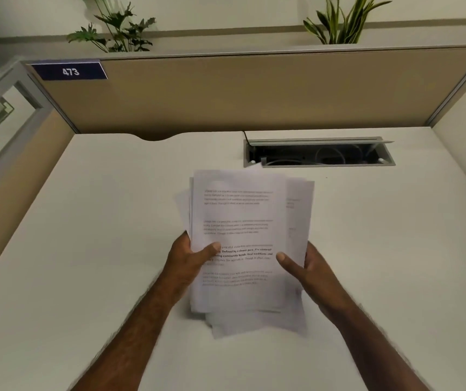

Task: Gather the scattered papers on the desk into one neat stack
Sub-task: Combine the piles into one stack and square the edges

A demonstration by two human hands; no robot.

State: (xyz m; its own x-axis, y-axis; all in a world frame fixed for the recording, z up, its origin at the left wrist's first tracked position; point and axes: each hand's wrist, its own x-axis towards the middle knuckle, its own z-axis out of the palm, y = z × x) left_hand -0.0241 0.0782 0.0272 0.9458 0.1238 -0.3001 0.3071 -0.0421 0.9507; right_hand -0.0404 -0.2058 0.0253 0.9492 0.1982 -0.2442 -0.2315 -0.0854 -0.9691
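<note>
Both grips closed on papers [240, 235] | left hand [189, 258] | right hand [308, 266]

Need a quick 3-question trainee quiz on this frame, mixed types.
1. True or false: both the left hand and the right hand grip the bundle of papers.
2. Are the sheets squared up? A) yes, edges flush B) no, sheets stick out at the sides and bottom
3. Fill in: the blue sign on the partition reads ___.

Key: 1 true; 2 B; 3 473.
</note>
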